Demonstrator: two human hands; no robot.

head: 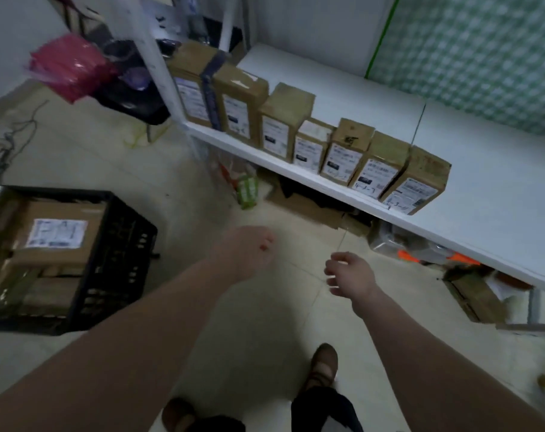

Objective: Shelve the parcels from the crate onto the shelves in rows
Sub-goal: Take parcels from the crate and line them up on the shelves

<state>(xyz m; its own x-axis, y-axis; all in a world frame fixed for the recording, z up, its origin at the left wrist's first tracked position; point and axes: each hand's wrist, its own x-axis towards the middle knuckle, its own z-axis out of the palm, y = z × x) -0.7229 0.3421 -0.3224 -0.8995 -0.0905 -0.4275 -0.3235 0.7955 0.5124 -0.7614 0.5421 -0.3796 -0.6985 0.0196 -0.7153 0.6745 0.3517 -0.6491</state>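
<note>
A black plastic crate (pixel 115 260) stands on the floor at the left, with brown cardboard parcels inside; the top parcel (pixel 57 233) shows a white label. On the white shelf (pixel 452 169) several labelled cardboard parcels (pixel 336 145) stand upright in one row along the front edge. My left hand (pixel 249 251) hangs over the floor between crate and shelf, fingers loosely curled, holding nothing. My right hand (pixel 349 272) is beside it, fingers relaxed and empty. Both hands are below and in front of the shelf row.
Under the shelf lie cardboard boxes (pixel 474 294), a green packet (pixel 248 190) and plastic-wrapped items (pixel 399 241). A pink bag (pixel 68 67) and dark clutter sit at the back left by the shelf's white post (pixel 156 60). My feet (pixel 324 363) stand on the tiled floor.
</note>
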